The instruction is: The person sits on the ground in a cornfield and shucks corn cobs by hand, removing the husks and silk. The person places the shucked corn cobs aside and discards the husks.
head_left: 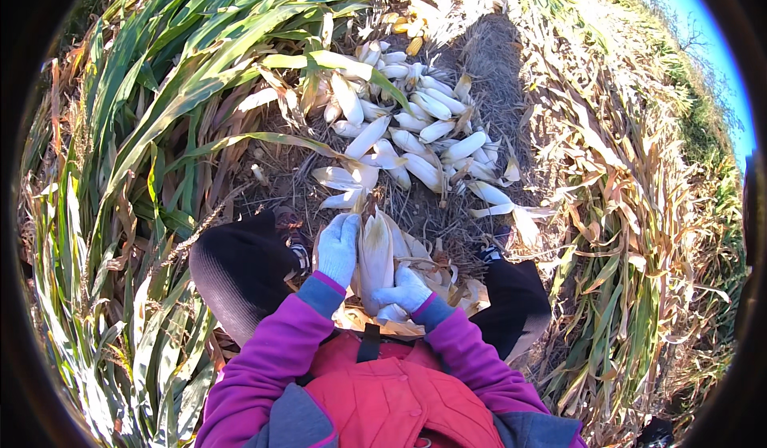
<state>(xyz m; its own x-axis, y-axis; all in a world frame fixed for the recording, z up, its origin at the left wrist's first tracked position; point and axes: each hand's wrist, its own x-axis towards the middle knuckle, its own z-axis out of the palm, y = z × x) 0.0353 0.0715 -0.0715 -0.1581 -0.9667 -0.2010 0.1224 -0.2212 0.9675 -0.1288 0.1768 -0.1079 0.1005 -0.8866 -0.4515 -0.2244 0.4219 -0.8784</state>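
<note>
Between my two gloved hands stands a long ear of corn (375, 260) in its pale husk, tip pointing away from me. My left hand (337, 248), in a white glove, is closed against its left side, fingers partly hidden. Lower down on the right, my right hand (407, 290) grips the ear near its base, the thumb lying across it. Loose dry husks (419, 250) spread beside and beneath the ear. Just beyond my hands lies a large heap of ears in white husks (427, 172).
Green and drying corn stalks (160, 120) are piled along the left. Dry stalks and leaves (615, 232) line the right. A few bare yellow ears (414, 45) lie at the far end of the heap. My bent knees (240, 268) flank the work.
</note>
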